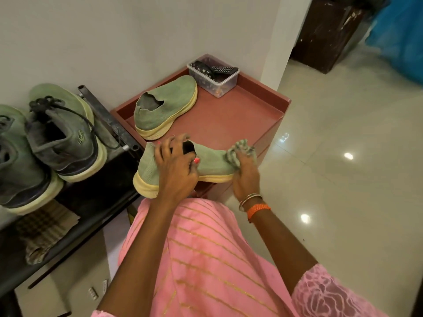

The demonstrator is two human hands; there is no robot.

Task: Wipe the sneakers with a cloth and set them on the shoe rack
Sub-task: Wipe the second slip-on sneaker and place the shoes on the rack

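The left hand (176, 165) grips a green sneaker (212, 162) at its collar, held above the red cabinet (251, 110) edge. The right hand (243, 175) clutches a cloth (240, 152) against the toe. Its mate (167, 106) sits on the cabinet (beside a plastic box (225, 84)).

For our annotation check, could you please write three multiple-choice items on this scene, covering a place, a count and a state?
1. Where does the second slip-on sneaker lie?
A. on the reddish tray-top cabinet
B. on the floor
C. in the clear box

2. How many lace-up sneakers stand on the black rack?
A. one
B. two
C. four

3. What does the right hand hold?
A. nothing
B. a remote
C. a striped cloth

Answers: 1 A, it rests on the cabinet top; 2 B, one pair shows; 3 C, fingers bunch the cloth against the held sneaker's toe.
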